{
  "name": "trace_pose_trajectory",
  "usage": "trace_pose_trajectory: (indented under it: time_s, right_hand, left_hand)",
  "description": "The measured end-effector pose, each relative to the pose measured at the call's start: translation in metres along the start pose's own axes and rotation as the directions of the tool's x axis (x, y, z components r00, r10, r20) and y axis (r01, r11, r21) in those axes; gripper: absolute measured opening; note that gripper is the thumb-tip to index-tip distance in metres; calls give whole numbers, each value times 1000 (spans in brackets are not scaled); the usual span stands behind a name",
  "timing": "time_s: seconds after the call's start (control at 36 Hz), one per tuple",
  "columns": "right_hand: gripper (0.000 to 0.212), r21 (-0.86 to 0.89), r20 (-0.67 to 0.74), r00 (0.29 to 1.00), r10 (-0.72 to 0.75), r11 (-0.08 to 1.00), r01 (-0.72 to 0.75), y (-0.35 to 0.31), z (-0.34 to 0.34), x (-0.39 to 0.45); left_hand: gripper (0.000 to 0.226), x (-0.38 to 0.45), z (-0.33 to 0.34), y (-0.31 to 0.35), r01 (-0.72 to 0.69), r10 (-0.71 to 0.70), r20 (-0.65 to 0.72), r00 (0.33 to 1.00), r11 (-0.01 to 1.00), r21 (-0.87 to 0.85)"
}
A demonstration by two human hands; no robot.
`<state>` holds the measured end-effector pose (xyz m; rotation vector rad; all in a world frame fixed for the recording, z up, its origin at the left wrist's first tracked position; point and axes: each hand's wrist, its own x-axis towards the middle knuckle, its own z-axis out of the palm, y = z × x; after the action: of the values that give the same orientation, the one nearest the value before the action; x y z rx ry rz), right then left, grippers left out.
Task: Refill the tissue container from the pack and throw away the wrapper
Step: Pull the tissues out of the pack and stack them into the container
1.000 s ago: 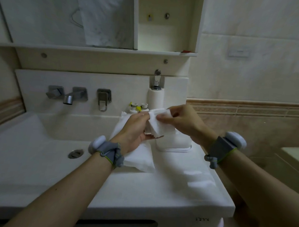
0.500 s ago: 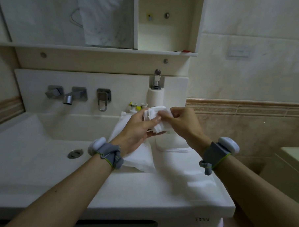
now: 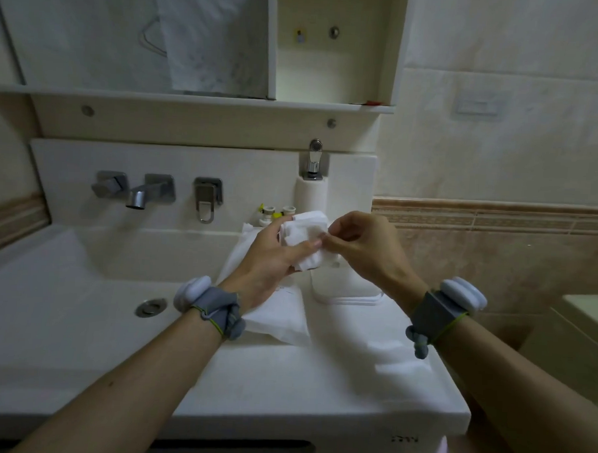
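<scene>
- The drain [image 3: 151, 307] sits in the basin at the left, with the tissue pack [image 3: 280, 314] lying on the counter beside it, under the left wrist.
- The left hand [image 3: 272, 259] cradles the tissue wad [image 3: 305, 238], thumb curled over its front.
- Over the last second the wad has been folded smaller and lifted slightly.
- The right hand [image 3: 361, 249] pinches the wad's right edge.
- The tissue container [image 3: 343, 286] stands directly beneath, so insertion looks near.
</scene>
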<state>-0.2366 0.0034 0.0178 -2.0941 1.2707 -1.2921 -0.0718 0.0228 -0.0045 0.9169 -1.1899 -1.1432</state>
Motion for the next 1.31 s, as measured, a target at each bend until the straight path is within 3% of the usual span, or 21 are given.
trace_pose_trajectory:
  time_s: [0.06,0.17,0.31,0.39,0.5,0.69,0.78,0.92,1.03,1.17,1.31]
  right_hand:
    - [21,82,45,998,36,996,-40,0,-3,0]
    - [26,247,-25,985,169,956,-158,-1,-14,6]
    - [32,350,310,930,200,885,-307,-4,-21,5]
    - [30,426,388,902,187,832,-355,-8,-23,1]
    - [34,425,386,896,221,819,-386,-8,-24,2]
    - [25,450,382,870,312,759,-470,-7,-21,6]
    - [27,488,385,857,343,713,-504,-6,-21,6]
    - [42,475,476,852,218,751,-458,-9,-22,2]
    - [30,478,467,851,241,741,-472,-11,-18,4]
    - [30,514,459,846,271,695,-502,-9,-16,6]
    - [23,470,438,864,250,755,-457,-12,-18,3]
  left_hand:
    - [53,1,-3,-1,-16,16,-1,1000,1000,19]
    - [61,1,-6,-1,-40,39,48,998,999,19]
    - [63,-1,-4,3,-67,65,141,988,998,9]
    - [69,-1,-5,3,-65,56,184,981,997,44]
    - [75,-3,-5,2,-103,76,152,986,979,176]
    - [63,-3,-5,0,-223,212,73,975,909,351]
    - [56,-3,-6,2,-230,227,54,972,901,368]
    - [37,0,-12,1,-263,258,68,964,875,407]
    - [32,-1,-11,0,-303,289,97,952,857,417]
    - [32,-3,-12,2,-314,294,111,949,859,405]
    - [32,-3,-11,3,-309,283,124,951,877,368]
